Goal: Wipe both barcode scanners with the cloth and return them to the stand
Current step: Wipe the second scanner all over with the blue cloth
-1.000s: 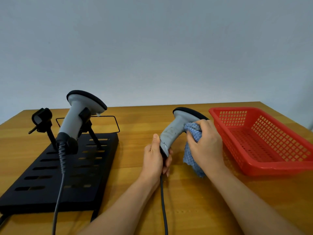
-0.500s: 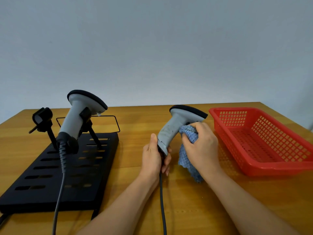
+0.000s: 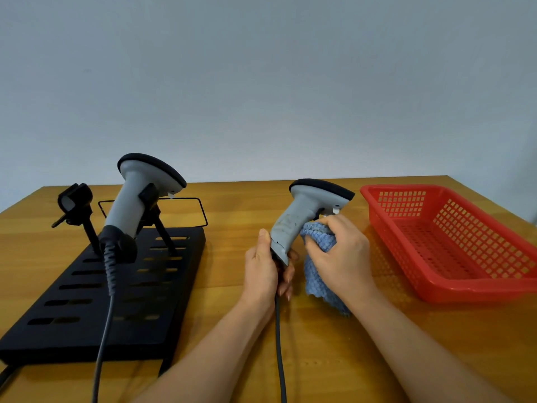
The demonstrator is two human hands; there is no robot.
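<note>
One scanner (image 3: 136, 205) sits docked on the stand (image 3: 122, 289) while your left hand (image 3: 261, 274) grips the other's (image 3: 302, 216) base and your right-hand fingers (image 3: 334, 225) press the cloth (image 3: 318, 274) to its handle, so you seem midway.

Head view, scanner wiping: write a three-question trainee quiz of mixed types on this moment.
1. True or false: the red basket holds a scanner.
2. Which hand presses the blue cloth against the held scanner? A) left B) right
3. Fill in: the other scanner sits in a clip of the black ___.

Key: 1 false: nothing lies in it. 2 B: the right hand wipes while the left hand grips the handle's base. 3 stand.
</note>
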